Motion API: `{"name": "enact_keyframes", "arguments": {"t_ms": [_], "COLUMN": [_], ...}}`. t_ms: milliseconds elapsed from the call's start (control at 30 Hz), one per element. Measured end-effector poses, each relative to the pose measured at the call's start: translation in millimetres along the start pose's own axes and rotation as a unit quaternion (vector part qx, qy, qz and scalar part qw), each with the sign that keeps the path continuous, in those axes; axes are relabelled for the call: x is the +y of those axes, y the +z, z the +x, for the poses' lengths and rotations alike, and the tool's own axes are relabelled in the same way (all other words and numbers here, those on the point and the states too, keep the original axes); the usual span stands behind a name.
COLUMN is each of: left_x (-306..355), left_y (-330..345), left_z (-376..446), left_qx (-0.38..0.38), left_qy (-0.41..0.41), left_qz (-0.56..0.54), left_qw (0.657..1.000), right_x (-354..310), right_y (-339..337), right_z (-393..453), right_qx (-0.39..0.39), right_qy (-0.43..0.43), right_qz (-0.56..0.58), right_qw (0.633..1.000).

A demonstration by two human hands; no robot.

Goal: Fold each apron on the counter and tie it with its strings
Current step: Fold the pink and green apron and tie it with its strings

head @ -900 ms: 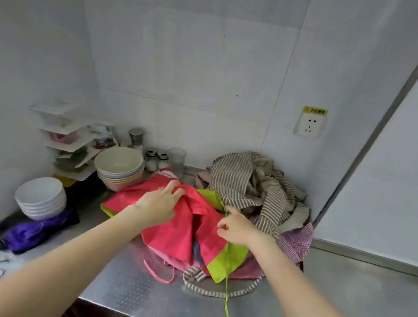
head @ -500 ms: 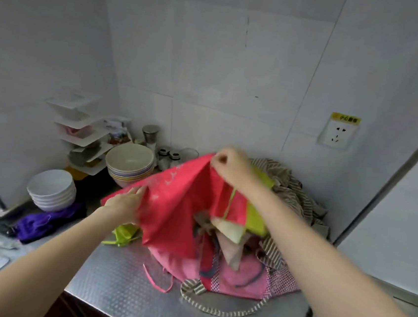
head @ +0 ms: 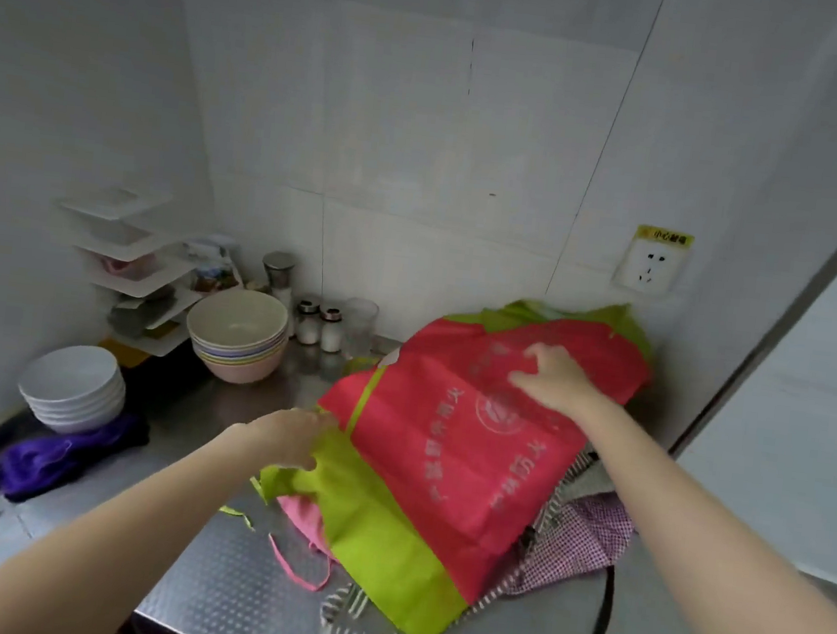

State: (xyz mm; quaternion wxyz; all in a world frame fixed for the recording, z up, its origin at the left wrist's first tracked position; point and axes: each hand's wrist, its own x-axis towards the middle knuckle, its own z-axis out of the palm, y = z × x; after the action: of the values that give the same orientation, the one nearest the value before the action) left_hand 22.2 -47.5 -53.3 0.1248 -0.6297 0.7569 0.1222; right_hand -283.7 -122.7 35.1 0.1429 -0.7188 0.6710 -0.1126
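Red apron, spread over pile on table. Left hand pinching green edge; right hand flat, fingers spread, pressing top.

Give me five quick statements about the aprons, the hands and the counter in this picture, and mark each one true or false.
1. The red apron lies spread on top of the pile. True.
2. The right hand rests flat on the red apron. True.
3. The left hand holds a bowl. False: it grips the apron's green edge.
4. The white bowls stand to the right of the aprons. False: they stand at the left, near the purple cloth.
5. A pink string lies loose on the counter. True.
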Motion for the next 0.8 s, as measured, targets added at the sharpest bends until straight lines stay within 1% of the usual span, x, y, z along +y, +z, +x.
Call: {"name": "enact_keyframes", "arguments": {"t_ms": [33,100,167,267,300,367,400,433,500,533,567,600,633,667,700,733,767,800], "left_x": [-2,-3,-5,-12,-13,-16,-13,-8,6,17,25,30,34,33,27,19,8,-2], "left_y": [4,9,15,25,28,38,40,43,46,43,41,37,28,22,17,12,10,11], "left_z": [0,0,-1,2,4,9,11,14,23,25,26,25,21,19,18,18,19,22], "left_qx": [0.005,0.027,0.057,0.064,0.052,0.008,-0.020,-0.041,-0.061,-0.055,-0.019,0.045,0.122,0.194,0.239,0.248,0.227,0.180], "left_qy": [0.003,0.000,-0.032,-0.142,-0.177,-0.222,-0.230,-0.221,-0.162,-0.124,-0.093,-0.076,-0.081,-0.100,-0.131,-0.168,-0.207,-0.241], "left_qz": [-0.003,-0.055,-0.119,-0.210,-0.222,-0.194,-0.181,-0.178,-0.189,-0.197,-0.195,-0.178,-0.152,-0.141,-0.158,-0.195,-0.235,-0.260], "left_qw": [1.000,0.998,0.991,0.965,0.958,0.956,0.956,0.958,0.967,0.971,0.976,0.980,0.978,0.966,0.949,0.934,0.922,0.918], "right_x": [-8,-21,-26,-24,-22,-20,-22,-26,-40,-49,-58,-65,-73,-80,-88,-94,-100,-106], "right_y": [24,68,102,135,139,139,135,130,122,118,115,114,114,114,114,115,115,118], "right_z": [-7,-19,-31,-52,-57,-64,-66,-67,-64,-62,-58,-52,-47,-42,-38,-34,-32,-30], "right_qx": [-0.055,-0.150,-0.204,-0.260,-0.283,-0.319,-0.327,-0.332,-0.327,-0.311,-0.281,-0.243,-0.209,-0.187,-0.183,-0.191,-0.200,-0.208], "right_qy": [-0.041,-0.096,-0.114,-0.098,-0.085,-0.057,-0.038,-0.010,0.051,0.054,0.034,-0.002,-0.048,-0.087,-0.111,-0.123,-0.131,-0.138], "right_qz": [-0.007,-0.039,-0.069,-0.086,-0.083,-0.057,-0.020,0.048,0.207,0.239,0.224,0.187,0.145,0.116,0.102,0.100,0.098,0.094], "right_qw": [0.998,0.983,0.970,0.957,0.952,0.944,0.944,0.942,0.921,0.918,0.933,0.952,0.966,0.972,0.971,0.969,0.966,0.964]}}
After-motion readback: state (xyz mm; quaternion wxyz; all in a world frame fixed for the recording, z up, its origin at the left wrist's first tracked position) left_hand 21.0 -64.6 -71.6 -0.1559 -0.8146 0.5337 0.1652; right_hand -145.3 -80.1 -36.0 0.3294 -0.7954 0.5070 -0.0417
